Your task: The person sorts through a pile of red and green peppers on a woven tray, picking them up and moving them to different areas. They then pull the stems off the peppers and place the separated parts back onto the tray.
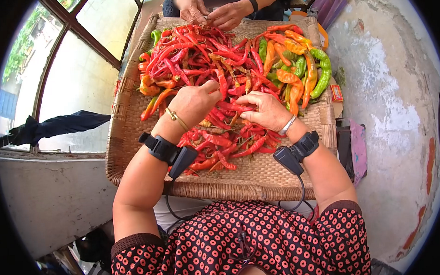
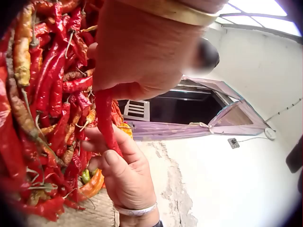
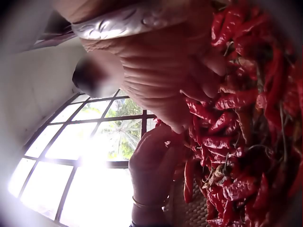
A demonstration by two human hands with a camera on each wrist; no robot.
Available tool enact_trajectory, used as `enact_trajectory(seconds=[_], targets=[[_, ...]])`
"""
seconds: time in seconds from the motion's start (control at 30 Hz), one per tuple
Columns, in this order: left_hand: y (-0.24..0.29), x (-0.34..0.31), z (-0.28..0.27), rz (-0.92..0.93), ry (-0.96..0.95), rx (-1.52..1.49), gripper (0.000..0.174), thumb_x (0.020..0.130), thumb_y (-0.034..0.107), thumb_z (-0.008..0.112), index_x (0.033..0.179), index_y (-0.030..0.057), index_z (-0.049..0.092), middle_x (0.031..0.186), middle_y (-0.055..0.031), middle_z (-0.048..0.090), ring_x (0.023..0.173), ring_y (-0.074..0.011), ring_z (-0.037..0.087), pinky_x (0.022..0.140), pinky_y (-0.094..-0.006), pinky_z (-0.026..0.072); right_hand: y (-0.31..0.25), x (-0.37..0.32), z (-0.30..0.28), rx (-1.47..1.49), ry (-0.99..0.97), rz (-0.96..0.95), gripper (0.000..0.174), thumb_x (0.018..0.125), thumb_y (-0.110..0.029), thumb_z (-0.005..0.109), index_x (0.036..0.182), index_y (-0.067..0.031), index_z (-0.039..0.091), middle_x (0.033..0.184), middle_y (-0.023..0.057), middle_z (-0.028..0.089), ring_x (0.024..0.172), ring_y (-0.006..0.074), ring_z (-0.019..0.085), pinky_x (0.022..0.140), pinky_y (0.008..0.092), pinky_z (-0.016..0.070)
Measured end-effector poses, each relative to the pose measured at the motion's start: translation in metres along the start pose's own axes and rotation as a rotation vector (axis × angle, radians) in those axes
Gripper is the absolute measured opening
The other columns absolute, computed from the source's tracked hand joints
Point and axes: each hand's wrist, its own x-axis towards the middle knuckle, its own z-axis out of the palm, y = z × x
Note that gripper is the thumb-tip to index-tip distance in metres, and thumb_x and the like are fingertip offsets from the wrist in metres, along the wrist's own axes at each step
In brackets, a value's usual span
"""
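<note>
Patterned shirt (image 1: 242,233) fills the near side of the head view, and both forearms reach from it over the tray (image 1: 260,171). The left hand (image 1: 192,107), back up and bent inward at the wrist, has its fingers curled; the right hand (image 1: 265,111) comes in from the right, fingers pointing left. Between them is one red pepper (image 1: 236,106), above the red heap (image 1: 183,54). Green and orange peppers (image 1: 295,72) lie far right on the tray. At its far edge another person's hands (image 1: 215,15) meet, fingertips close together; what they hold is too small to tell.

The left wrist view shows the grip best: the left hand closes on one end of the red pepper, while the right thumb and fingers pinch the other, the pepper sloping between them. Behind are a purple curtain (image 2: 165,131) and a pale wall (image 2: 227,175).

In the right wrist view, the right hand's palm side looms close and the left hand is beyond it; the pepper's hold cannot be made out. Woven tray surface shows under the heap's edge, and a barred window (image 3: 90,142) glares behind.
</note>
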Motion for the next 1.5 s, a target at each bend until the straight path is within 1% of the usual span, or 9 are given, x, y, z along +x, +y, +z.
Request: enact_trajectory(seconds=[0.07, 0.13, 0.37, 0.57, 0.7, 0.97, 1.13, 1.37, 1.5], targets=[[0.005, 0.001, 0.000, 0.025, 0.038, -0.071, 0.012, 0.069, 0.011, 0.059, 0.081, 0.0100, 0.059, 0.082, -0.0047, 0.055, 0.067, -0.0234, 0.059, 0.055, -0.0345, 0.0478, -0.003, 0.000, 0.000, -0.062, 0.038, -0.074, 0.024, 0.075, -0.016, 0.061, 0.095, -0.0031, 0.059, 0.076, 0.0102, 0.062, 0.072, 0.0164, 0.060, 0.067, 0.0285, 0.0466], [0.010, 0.000, 0.002, 0.078, 0.047, -0.122, 0.015, 0.069, 0.013, 0.060, 0.084, 0.0098, 0.058, 0.079, -0.0037, 0.056, 0.068, -0.0233, 0.058, 0.056, -0.0340, 0.0481, -0.006, -0.002, 0.001, 0.225, -0.102, 0.163, 0.027, 0.075, -0.017, 0.061, 0.098, -0.0036, 0.058, 0.069, 0.0072, 0.060, 0.069, 0.0156, 0.059, 0.066, 0.0287, 0.0464], [0.003, -0.001, 0.005, -0.024, 0.257, -0.253, 0.025, 0.068, 0.014, 0.063, 0.091, 0.0092, 0.058, 0.082, -0.0060, 0.057, 0.070, -0.0254, 0.058, 0.058, -0.0338, 0.0480, -0.023, 0.001, -0.017, 0.476, -0.141, 0.390, 0.027, 0.080, -0.017, 0.057, 0.101, -0.0007, 0.056, 0.064, 0.0021, 0.056, 0.056, 0.0087, 0.055, 0.052, 0.0215, 0.0452], [-0.009, -0.007, 0.017, -0.091, -0.133, -0.090, 0.024, 0.069, 0.014, 0.060, 0.092, 0.0098, 0.059, 0.087, -0.0061, 0.057, 0.073, -0.0266, 0.058, 0.062, -0.0356, 0.0478, -0.023, 0.005, -0.041, 0.794, 0.275, 0.411, 0.041, 0.083, -0.021, 0.054, 0.118, -0.0005, 0.043, 0.074, 0.0041, 0.058, 0.051, 0.0063, 0.053, 0.042, 0.0169, 0.0400], [-0.008, -0.008, 0.029, -0.061, -0.238, -0.021, 0.024, 0.071, 0.009, 0.053, 0.094, 0.0112, 0.060, 0.097, -0.0048, 0.055, 0.073, -0.0255, 0.059, 0.062, -0.0364, 0.0483, -0.007, 0.003, -0.033, 0.634, 0.223, 0.464, 0.044, 0.083, -0.021, 0.054, 0.120, -0.0003, 0.041, 0.076, 0.0046, 0.058, 0.051, 0.0064, 0.053, 0.042, 0.0166, 0.0400], [-0.009, -0.006, 0.026, -0.058, -0.305, 0.118, 0.018, 0.069, 0.007, 0.052, 0.086, 0.0103, 0.059, 0.085, -0.0068, 0.053, 0.067, -0.0265, 0.058, 0.058, -0.0370, 0.0478, -0.005, 0.002, -0.022, 0.513, 0.025, 0.447, 0.024, 0.083, -0.014, 0.051, 0.103, -0.0005, 0.054, 0.074, 0.0022, 0.058, 0.056, 0.0043, 0.053, 0.046, 0.0163, 0.0412], [-0.007, -0.004, 0.018, -0.015, -0.025, -0.173, 0.008, 0.068, 0.011, 0.058, 0.076, 0.0081, 0.058, 0.078, -0.0081, 0.056, 0.067, -0.0264, 0.058, 0.059, -0.0356, 0.0471, -0.010, 0.001, -0.016, 0.460, -0.104, 0.403, 0.024, 0.081, -0.015, 0.054, 0.098, 0.0007, 0.057, 0.078, 0.0034, 0.059, 0.060, 0.0081, 0.054, 0.056, 0.0215, 0.0464], [0.012, 0.000, 0.012, -0.045, -0.042, -0.421, 0.016, 0.065, 0.012, 0.064, 0.079, 0.0072, 0.058, 0.071, -0.0082, 0.060, 0.070, -0.0252, 0.059, 0.061, -0.0330, 0.0469, -0.025, 0.001, -0.011, 0.475, -0.222, 0.375, 0.026, 0.079, -0.019, 0.059, 0.098, -0.0009, 0.058, 0.076, 0.0060, 0.062, 0.063, 0.0082, 0.057, 0.058, 0.0234, 0.0464], [0.014, 0.000, 0.010, -0.006, -0.025, -0.438, 0.019, 0.066, 0.012, 0.064, 0.084, 0.0067, 0.059, 0.075, -0.0097, 0.059, 0.073, -0.0258, 0.059, 0.063, -0.0330, 0.0470, -0.021, 0.000, -0.009, 0.188, -0.209, 0.297, 0.022, 0.077, -0.017, 0.060, 0.091, -0.0001, 0.061, 0.070, 0.0048, 0.062, 0.060, 0.0091, 0.057, 0.055, 0.0231, 0.0463]])
